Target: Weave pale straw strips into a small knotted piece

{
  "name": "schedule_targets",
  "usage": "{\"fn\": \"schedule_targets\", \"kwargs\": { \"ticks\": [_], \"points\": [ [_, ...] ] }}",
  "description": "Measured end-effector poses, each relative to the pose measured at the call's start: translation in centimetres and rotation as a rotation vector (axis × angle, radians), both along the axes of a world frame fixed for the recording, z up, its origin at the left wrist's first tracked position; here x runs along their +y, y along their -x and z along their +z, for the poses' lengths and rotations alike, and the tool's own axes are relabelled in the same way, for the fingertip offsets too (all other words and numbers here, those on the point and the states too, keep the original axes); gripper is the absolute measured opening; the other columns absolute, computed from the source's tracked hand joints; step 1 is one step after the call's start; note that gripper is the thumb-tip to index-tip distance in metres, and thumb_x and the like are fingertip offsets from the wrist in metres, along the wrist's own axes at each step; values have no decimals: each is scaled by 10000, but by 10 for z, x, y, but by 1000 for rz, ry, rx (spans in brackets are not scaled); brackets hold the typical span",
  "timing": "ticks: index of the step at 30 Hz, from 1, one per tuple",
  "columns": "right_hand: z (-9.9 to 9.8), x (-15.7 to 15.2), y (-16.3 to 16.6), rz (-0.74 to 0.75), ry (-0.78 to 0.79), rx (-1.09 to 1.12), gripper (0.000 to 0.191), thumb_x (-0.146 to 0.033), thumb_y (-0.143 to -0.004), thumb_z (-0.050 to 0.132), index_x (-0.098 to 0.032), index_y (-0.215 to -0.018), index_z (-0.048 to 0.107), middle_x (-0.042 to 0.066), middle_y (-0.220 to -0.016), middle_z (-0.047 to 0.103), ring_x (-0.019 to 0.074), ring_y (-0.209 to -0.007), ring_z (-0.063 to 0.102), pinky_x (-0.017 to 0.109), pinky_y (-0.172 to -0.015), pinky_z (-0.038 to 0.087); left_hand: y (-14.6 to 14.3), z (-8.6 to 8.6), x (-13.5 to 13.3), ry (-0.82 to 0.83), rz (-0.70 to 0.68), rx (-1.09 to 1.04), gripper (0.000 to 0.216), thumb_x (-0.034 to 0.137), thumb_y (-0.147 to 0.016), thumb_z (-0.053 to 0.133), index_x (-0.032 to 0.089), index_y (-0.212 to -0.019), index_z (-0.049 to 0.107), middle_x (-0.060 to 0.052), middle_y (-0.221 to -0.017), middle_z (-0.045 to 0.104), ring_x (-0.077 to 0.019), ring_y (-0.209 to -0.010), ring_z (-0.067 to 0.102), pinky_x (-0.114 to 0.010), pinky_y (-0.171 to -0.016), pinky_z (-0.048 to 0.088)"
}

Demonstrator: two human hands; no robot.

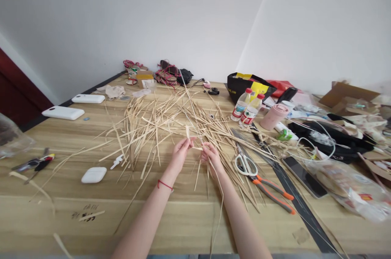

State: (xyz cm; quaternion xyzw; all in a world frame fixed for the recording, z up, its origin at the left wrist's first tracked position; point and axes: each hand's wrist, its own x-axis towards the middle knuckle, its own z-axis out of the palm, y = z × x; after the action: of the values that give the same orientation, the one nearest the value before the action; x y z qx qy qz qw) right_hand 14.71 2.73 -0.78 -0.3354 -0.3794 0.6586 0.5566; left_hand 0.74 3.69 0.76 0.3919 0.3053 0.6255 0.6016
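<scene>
My left hand (181,151) is closed on a pale, flat straw strip (187,132), whose end stands up above the fingers. Close beside it, my right hand (211,154) pinches strip material too. A short piece of strip (197,148) spans the gap between the two hands. From my right hand a long thin strand (222,202) trails down to the table's front edge. Around and beyond the hands lies a loose, tangled heap of straw strips (152,122). The fingertips partly hide what they grip.
Scissors (246,164) and orange-handled pliers (275,194) lie right of my right arm. Farther right are a phone (305,177), bottles (242,106) and a pink cup (274,116). A white earbud case (94,175) and small cutters (36,163) are on the left.
</scene>
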Motion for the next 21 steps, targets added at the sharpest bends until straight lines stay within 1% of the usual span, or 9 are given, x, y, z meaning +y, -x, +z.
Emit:
{"fn": "schedule_targets", "kwargs": {
  "ticks": [2,4,9,12,14,21],
  "points": [
    [1,1,-2,-11,21,11,319,-407,-652,700,-232,-838,508,-96,-511,238,60,-426,191,209,-420,147,0,0,1,-14,8,-23,298,352,-693,705,167,-927,686,-18,-726,620,-131,-739,553,-278,-809,414],
    [2,0,-4,-3,34,23,324,-395,-639,709,-229,-838,515,-92,-522,255,58,-427,202,207,-418,150,0,0,2,-9,27,-24,322,326,-674,725,170,-952,679,-18,-724,637,-128,-737,566,-277,-812,416],
    [9,-5,-6,81,53,48,335,-341,-626,724,-221,-870,530,-87,-536,292,52,-437,222,192,-423,138,1,-5,5,26,107,-36,271,307,-615,769,157,-821,679,-31,-725,663,-132,-734,594,-270,-770,429],
    [11,-6,-6,128,63,51,318,-343,-649,714,-212,-872,529,-84,-543,293,49,-440,225,186,-422,133,2,-8,8,72,186,-53,271,298,-555,800,151,-743,673,-30,-744,665,-120,-719,585,-256,-744,430],
    [10,-6,-6,160,65,47,315,-354,-659,711,-211,-867,522,-84,-544,297,46,-437,219,185,-419,127,3,-9,9,94,218,-53,280,297,-532,809,149,-724,669,-29,-749,662,-114,-700,574,-247,-721,428],
    [13,-9,-3,248,21,-12,276,-409,-715,655,-198,-821,512,-66,-526,401,48,-418,219,195,-410,136,5,-9,9,108,233,-98,273,282,-544,805,139,-709,642,9,-674,612,-72,-620,518,-202,-649,400]
  ]
}}
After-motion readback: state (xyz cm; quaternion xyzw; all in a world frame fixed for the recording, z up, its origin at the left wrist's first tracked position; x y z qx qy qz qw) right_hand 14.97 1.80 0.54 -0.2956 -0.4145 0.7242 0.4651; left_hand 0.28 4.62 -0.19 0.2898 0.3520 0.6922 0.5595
